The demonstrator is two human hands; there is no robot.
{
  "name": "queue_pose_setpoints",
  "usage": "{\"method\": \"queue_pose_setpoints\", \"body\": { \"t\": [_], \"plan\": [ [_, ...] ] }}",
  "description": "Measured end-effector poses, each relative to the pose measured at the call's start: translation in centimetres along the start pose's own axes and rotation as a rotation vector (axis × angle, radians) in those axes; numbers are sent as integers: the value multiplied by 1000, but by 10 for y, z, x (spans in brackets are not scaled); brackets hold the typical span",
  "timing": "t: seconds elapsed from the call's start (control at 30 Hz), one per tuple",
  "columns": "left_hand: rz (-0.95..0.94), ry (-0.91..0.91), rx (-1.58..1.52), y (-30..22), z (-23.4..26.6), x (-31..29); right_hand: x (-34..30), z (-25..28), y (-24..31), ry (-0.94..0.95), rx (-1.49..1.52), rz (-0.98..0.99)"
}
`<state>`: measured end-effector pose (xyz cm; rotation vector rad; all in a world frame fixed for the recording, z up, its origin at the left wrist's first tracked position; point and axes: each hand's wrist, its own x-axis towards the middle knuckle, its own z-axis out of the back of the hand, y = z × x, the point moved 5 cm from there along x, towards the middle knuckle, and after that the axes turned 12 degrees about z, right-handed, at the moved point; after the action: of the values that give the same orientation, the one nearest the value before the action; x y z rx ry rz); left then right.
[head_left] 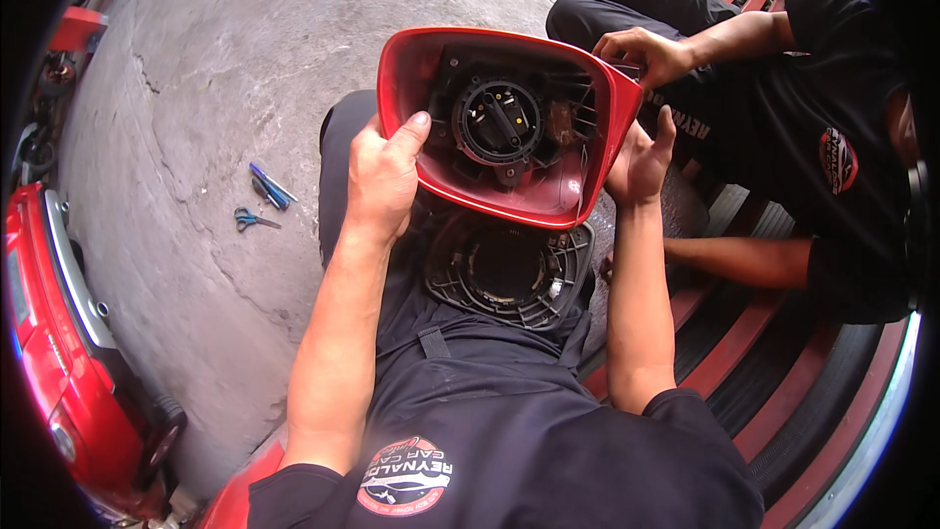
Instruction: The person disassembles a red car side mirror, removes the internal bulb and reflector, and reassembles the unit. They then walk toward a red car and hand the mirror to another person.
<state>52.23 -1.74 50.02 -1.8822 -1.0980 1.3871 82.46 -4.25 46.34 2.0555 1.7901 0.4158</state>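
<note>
A red car side-mirror housing (587, 162) with its glass off is held up in front of me, black inner mechanism (499, 120) facing me. My left hand (382, 176) grips its left rim, thumb on the inner edge. My right hand (641, 162) supports its right rim with fingers spread against the shell. A dark grey round backing plate (509, 269) lies on my lap just below the housing. Another person's hand (641, 54) touches the housing's upper right corner.
A co-worker in black clothes (783, 127) sits at my right on a red and black ribbed surface (783, 372). Blue-handled scissors (253, 220) and a blue tool (269, 186) lie on the concrete floor at left. A red car (59, 362) stands far left.
</note>
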Motion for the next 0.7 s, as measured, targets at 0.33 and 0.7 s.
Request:
{"method": "queue_pose_setpoints", "body": {
  "t": [0.33, 0.7],
  "plan": [
    [46, -45, 88, -7, 7, -13, 45, 42, -19, -183, 66, -54],
    [55, -33, 135, -5, 14, -2, 47, 36, -11, -179, -73, 102]
  ]
}}
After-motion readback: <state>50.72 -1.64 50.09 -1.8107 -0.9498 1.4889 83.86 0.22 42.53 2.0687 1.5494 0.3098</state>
